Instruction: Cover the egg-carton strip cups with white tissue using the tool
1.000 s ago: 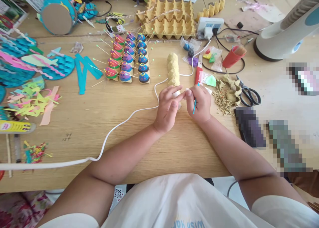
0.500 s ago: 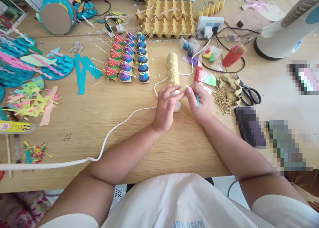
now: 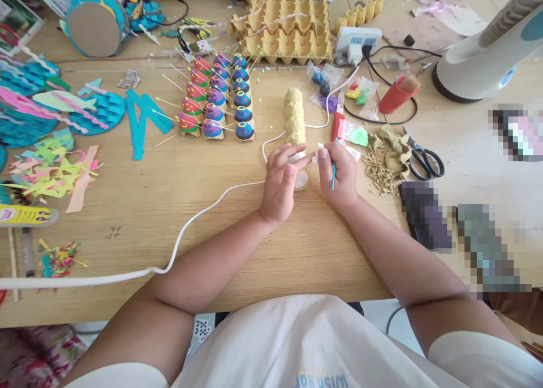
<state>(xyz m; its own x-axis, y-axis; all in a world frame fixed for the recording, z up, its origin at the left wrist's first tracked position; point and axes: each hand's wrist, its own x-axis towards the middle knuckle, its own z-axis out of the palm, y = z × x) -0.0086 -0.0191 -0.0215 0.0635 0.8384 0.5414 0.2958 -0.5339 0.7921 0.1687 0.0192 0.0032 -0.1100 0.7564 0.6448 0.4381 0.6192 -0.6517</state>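
Note:
My left hand (image 3: 280, 181) has its fingers stretched out, and the index fingertip touches a small bit of white clay. Facing it, my right hand (image 3: 338, 173) is closed in a pinch on white clay (image 3: 320, 147). A thin blue stick tool (image 3: 333, 177) pokes out below its curled fingers. Just behind my hands lies a strip of bare egg-carton bumps (image 3: 293, 112), its front end partly hidden by my left hand; the nearest bump has a white face. Painted egg-carton caterpillars (image 3: 214, 98) with stick feelers stand in three rows to the left.
A white cable (image 3: 203, 210) crosses the table on the left. Scissors (image 3: 424, 159), carton scraps (image 3: 384, 156), a red cup (image 3: 399, 97) and clay bags (image 3: 360, 91) lie on the right. Egg trays (image 3: 284, 31) and a power strip (image 3: 358, 38) are behind; paper strips (image 3: 63, 173) lie left.
My right hand has drawn slightly right, away from the left fingertip, and more white clay shows between them. The blue stick has tilted a little. My left hand has barely moved.

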